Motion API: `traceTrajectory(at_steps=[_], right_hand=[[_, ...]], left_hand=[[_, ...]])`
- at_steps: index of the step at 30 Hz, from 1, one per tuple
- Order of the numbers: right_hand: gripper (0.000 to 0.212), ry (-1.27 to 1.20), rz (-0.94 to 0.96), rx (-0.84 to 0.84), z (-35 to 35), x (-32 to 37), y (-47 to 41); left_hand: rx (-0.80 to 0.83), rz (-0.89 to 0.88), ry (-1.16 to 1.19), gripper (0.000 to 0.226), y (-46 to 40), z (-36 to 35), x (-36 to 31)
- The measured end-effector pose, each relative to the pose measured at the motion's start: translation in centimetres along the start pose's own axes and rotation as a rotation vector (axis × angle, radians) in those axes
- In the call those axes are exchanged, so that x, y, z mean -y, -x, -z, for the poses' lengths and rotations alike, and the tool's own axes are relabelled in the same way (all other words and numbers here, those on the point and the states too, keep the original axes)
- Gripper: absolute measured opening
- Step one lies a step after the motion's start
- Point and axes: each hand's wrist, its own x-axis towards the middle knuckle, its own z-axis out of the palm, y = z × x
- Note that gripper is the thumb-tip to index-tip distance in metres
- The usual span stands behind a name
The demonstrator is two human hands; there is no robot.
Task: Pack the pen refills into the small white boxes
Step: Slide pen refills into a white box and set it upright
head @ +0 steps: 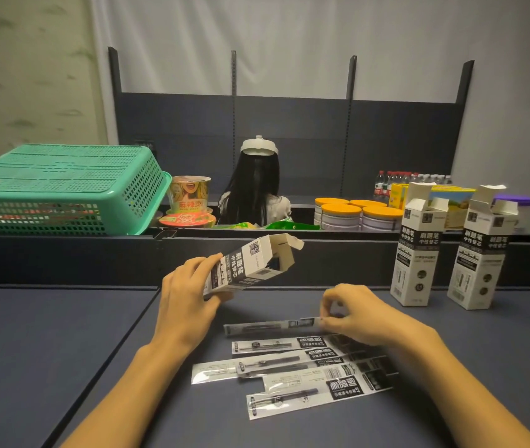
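Note:
My left hand (189,299) grips a small white box (254,263), tilted above the dark table with its flaps open toward the right. My right hand (357,313) pinches the right end of one packaged pen refill (270,328), the farthest of the group. Several more packaged refills (292,370) lie side by side on the table (63,350) below it, partly under my right forearm. Two other small white boxes (418,250) (480,253) stand upright with open tops at the right.
An upturned green basket (63,189) sits at the back left on a raised ledge. Noodle cups (189,198), orange-lidded cans (354,215), water bottles (396,182) and a yellow carton (401,195) crowd the shelf behind. A person (257,189) sits beyond it, facing away.

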Motion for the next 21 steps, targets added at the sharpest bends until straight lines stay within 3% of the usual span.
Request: traceTrajectory(at_steps=[7, 11, 15, 21], right_hand=[[0.016, -0.952, 0.12, -0.187, 3.5, 2.3, 2.0], [0.015, -1.315, 0.16, -0.294, 5.2, 2.8, 3.0], [0.005, -1.513, 0.203, -0.426, 6.4, 2.1, 3.6], [0.006, -1.521, 0.254, -0.449, 6.5, 1.9, 3.6]], left_hand=[[-0.016, 0.013, 0.02, 0.067, -0.2, 0.0, 0.0], [-0.026, 0.04, 0.029, 0.067, -0.1, 0.1, 0.2], [-0.024, 0.037, 0.021, 0.066, -0.2, 0.0, 0.2], [-0.003, 0.033, 0.012, 0.067, -0.2, -0.1, 0.2]])
